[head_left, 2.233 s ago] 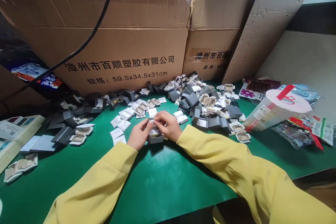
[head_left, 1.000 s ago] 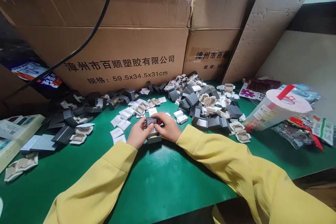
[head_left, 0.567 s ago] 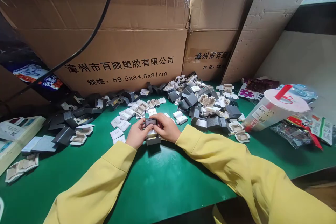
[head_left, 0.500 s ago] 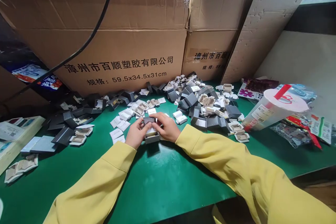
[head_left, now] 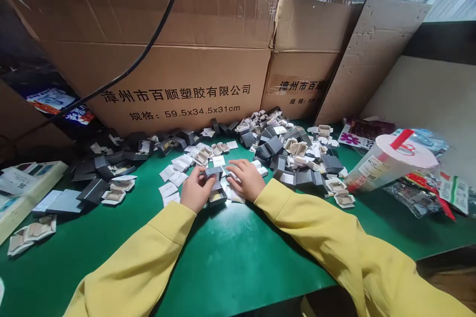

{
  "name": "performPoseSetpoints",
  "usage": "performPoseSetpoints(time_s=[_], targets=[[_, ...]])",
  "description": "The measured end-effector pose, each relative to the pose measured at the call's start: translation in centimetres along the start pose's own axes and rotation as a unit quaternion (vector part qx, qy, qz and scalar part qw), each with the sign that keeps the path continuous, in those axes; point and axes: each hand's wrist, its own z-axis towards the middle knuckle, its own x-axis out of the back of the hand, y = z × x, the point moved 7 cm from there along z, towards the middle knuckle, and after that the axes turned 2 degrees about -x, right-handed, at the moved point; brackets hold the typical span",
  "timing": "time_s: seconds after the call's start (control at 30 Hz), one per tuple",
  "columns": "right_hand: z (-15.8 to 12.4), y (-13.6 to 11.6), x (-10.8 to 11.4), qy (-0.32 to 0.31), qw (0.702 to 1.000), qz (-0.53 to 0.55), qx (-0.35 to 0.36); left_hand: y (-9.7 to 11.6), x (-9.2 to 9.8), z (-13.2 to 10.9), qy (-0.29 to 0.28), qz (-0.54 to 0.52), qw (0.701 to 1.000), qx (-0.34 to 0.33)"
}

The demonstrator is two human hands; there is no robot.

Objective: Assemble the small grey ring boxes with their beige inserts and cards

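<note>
My left hand (head_left: pixel 196 191) grips a small dark grey hinged box (head_left: pixel 214 185) that stands open on the green table (head_left: pixel 238 252), its lid up. My right hand (head_left: pixel 246 178) lies just to the right of the box, palm down with fingers spread over white cards (head_left: pixel 235 193) on the table, holding nothing. Both arms wear yellow sleeves.
Piles of small grey boxes (head_left: pixel 282 153) and white and beige inserts lie behind the hands and to the left (head_left: pixel 107 173). Large cardboard cartons (head_left: pixel 178 84) wall the back. A sealed drink cup (head_left: pixel 386 161) lies tilted at the right beside snack packets (head_left: pixel 439 188). A flat box (head_left: pixel 22 193) sits at the left.
My right hand has let go of the box and moved right, its fingers spreading over the cards. The left hand keeps hold of the box. The view shifted slightly.
</note>
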Motion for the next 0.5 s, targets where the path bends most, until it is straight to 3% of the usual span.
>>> performPoseSetpoints(time_s=[0.17, 0.37, 0.5], targets=[[-0.8, 1.5, 0.6, -0.026, 0.997, -0.06, -0.043, 1.4, 0.0, -0.6, -0.022, 0.136, 0.989, -0.052], [-0.8, 2.2, 0.4, 0.007, 0.998, 0.022, -0.053, 1.3, -0.9, -0.8, -0.063, 0.046, 0.995, -0.067], [-0.6, 2.3, 1.3, 0.084, 0.989, 0.093, -0.075, 1.6, -0.5, -0.8, -0.024, 0.034, 0.995, -0.094]])
